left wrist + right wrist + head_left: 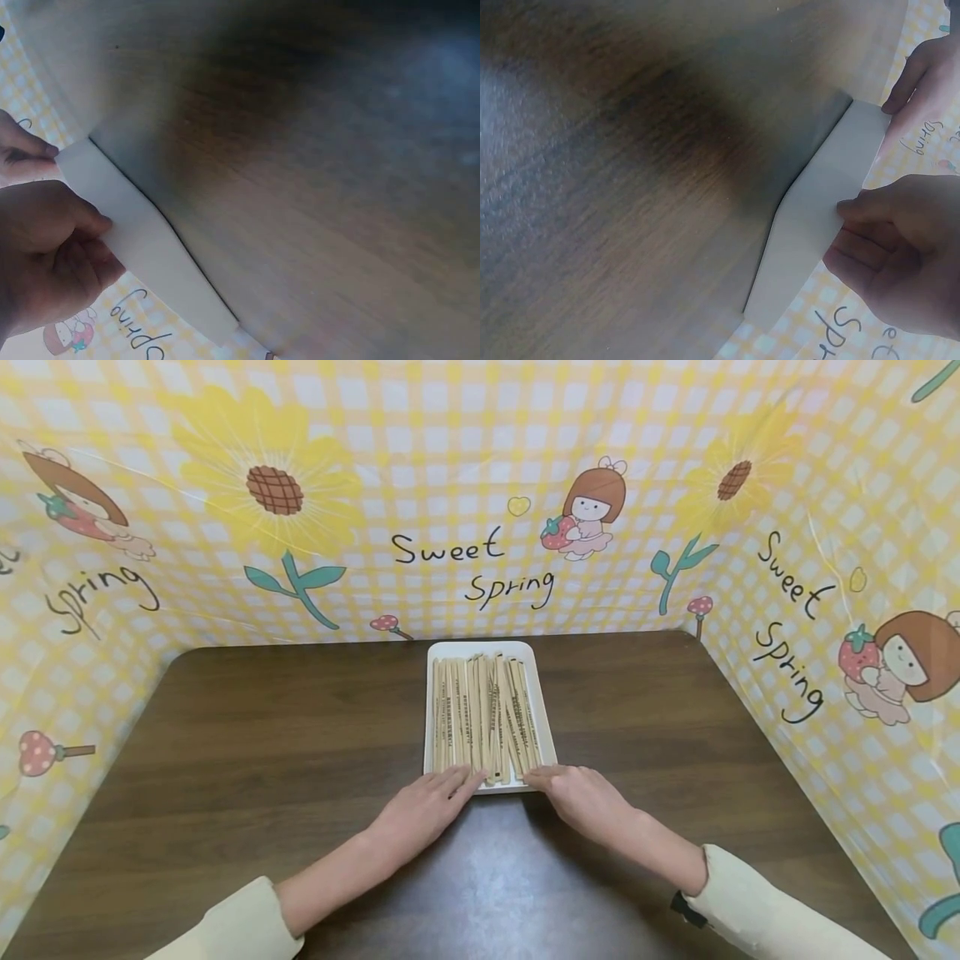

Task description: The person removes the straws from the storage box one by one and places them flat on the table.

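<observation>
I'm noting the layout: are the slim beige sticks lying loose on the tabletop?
No, the slim beige sticks lie side by side in the white tray.

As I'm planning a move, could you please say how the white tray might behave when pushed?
The white tray probably resists tipping, being wide and low. Its undeformed rim suggests stiffness. Slim tan packets inside lie unevenly, so might shift.

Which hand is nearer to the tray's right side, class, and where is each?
Right. The right hand touches the tray at its front right corner; the left hand is farther off, toward the front left.
</observation>
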